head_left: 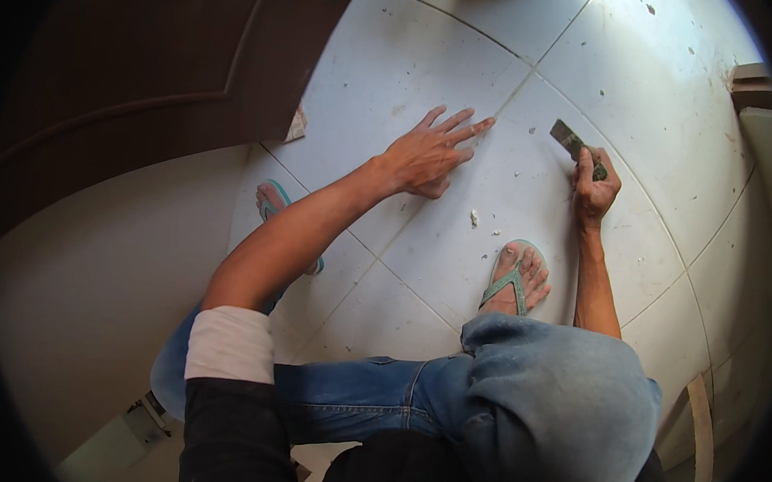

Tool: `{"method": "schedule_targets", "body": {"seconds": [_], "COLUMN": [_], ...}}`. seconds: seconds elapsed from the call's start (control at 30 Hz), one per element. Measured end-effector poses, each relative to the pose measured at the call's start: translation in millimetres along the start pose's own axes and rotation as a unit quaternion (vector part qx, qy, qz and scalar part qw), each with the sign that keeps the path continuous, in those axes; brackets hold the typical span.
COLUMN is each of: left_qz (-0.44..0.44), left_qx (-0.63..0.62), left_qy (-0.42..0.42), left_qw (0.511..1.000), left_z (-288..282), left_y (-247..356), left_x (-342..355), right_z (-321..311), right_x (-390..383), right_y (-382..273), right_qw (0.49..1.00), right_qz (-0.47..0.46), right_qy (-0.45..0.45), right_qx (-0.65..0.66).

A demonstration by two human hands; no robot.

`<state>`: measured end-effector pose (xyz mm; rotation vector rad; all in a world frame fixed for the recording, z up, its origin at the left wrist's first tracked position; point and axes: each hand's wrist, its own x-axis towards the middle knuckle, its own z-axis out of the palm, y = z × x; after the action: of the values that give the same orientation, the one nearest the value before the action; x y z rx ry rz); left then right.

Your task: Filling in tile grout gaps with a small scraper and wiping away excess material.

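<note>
- White tile floor [418, 295], dusty, specked with small chips; joint lines [372, 256] cross it, bent by the lens.
- Right hand [597, 187]: closed around a scraper [569, 138], fist on handle, dark flat blade out past the thumb, angled up-left.
- Scraper sits right of the left hand, well apart; can't tell if blade edge touches tile.
- Left hand [427, 156]: holding nothing, fingers spread, back up, index tip at a joint line; floor contact unclear.
- Between the hands: a gap of tile with a few crumbs; larger pale crumb [474, 218] lower down, near the right foot [510, 287].
- Most room: beyond the fingertips, wide tile stretch with scattered specks.
- Left limit: dark brown door [150, 80], its edge near the left forearm; broken piece [298, 125] just beside that edge.
- Near limit: jeans knee [561, 399], close below right foot, covering part of the right forearm.
- Left foot [269, 198] in sandal, partly behind the left forearm.
</note>
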<state>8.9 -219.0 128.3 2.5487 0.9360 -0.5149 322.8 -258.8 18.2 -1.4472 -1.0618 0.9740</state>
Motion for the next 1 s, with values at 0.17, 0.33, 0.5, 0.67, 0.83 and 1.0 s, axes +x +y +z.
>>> {"method": "schedule_targets", "body": {"seconds": [0.17, 0.33, 0.5, 0.67, 0.83, 1.0], "left_qz": [0.006, 0.02, 0.012, 0.003, -0.006, -0.02], "left_qx": [-0.034, -0.054, -0.049, -0.032, -0.041, -0.062], "left_qy": [0.01, 0.013, 0.001, -0.02, -0.005, -0.007], "left_qw": [0.999, 0.998, 0.999, 0.999, 0.999, 0.998], "left_z": [25, 36, 48, 56, 65, 71], "left_y": [-10, -18, -8, -1, 5, 13], "left_x": [11, -5, -23, -40, -51, -64], "right_z": [4, 5, 5, 6, 7, 7], "right_x": [0, -1, -1, 0, -1, -2], "right_y": [1, 1, 6, 6, 4, 3], "right_qw": [1.0, 0.998, 0.998, 0.997, 0.997, 0.998], "right_qz": [0.021, 0.022, 0.027, 0.022, 0.029, 0.028], "right_qy": [0.017, 0.032, 0.034, 0.042, 0.035, 0.031], "right_qx": [-0.014, -0.048, -0.047, -0.066, -0.054, -0.049]}}
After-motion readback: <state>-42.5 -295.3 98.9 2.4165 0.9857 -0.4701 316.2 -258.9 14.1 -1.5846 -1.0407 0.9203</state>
